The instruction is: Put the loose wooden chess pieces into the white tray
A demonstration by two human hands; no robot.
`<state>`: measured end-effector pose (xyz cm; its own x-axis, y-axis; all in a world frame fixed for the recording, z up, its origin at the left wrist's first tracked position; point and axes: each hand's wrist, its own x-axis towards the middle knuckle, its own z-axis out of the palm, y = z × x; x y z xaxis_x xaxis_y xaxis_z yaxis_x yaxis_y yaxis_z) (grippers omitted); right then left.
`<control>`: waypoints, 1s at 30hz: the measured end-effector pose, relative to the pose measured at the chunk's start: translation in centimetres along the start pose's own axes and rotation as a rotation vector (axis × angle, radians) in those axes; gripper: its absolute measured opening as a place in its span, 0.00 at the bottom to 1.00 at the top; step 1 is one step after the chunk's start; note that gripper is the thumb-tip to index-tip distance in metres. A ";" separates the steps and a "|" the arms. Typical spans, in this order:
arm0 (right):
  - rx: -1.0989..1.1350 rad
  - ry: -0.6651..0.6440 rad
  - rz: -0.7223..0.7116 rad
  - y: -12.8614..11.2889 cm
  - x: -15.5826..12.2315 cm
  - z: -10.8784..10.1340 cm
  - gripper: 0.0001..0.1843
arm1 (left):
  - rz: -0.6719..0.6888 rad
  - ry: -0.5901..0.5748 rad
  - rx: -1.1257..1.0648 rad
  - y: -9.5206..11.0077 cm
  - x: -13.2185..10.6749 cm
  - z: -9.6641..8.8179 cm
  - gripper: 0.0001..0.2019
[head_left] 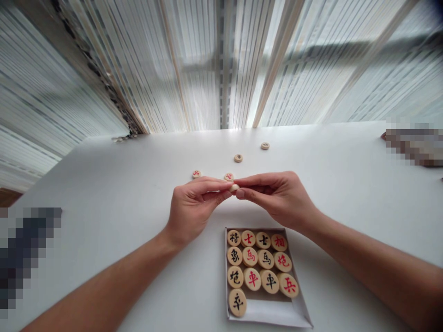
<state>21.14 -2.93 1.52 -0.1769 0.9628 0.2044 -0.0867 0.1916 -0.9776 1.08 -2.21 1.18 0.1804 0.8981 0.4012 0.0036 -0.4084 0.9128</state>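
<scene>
Head view: left grip and right grip meet over the white counter, both narrowed, their fingertips pinching one pale piece between them; its mark cannot be read. Just beyond the pinch lies a red disc, and a second red disc sits past the left grip's knuckles. Farther beyond both grips rest a black disc and, off toward the right grip's side, another black disc. On the person's side of the grips stands a shallow box with three full rows of four discs, marked in red or black; its nearest row has a single black disc at the left end. A striped curtain hangs past the counter's far edge.
</scene>
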 end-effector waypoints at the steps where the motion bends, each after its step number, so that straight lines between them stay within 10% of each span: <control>1: -0.004 0.008 0.001 -0.1 0.0 0.0 0.15 | -0.011 0.006 0.007 0.0 0.0 0.0 0.06; 17: 0.303 -0.089 0.409 -0.6 0.3 -0.3 0.17 | -0.224 -0.047 -0.112 0.1 -0.2 -0.1 0.15; 30: 0.268 -0.048 0.317 -0.4 0.3 -0.4 0.16 | -0.362 -0.091 -0.215 0.3 0.3 0.2 0.17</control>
<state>21.48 -2.67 1.94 -0.2812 0.9548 -0.0964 -0.2718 -0.1756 -0.9462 1.33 -2.07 1.54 0.2908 0.9553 0.0524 -0.1210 -0.0176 0.9925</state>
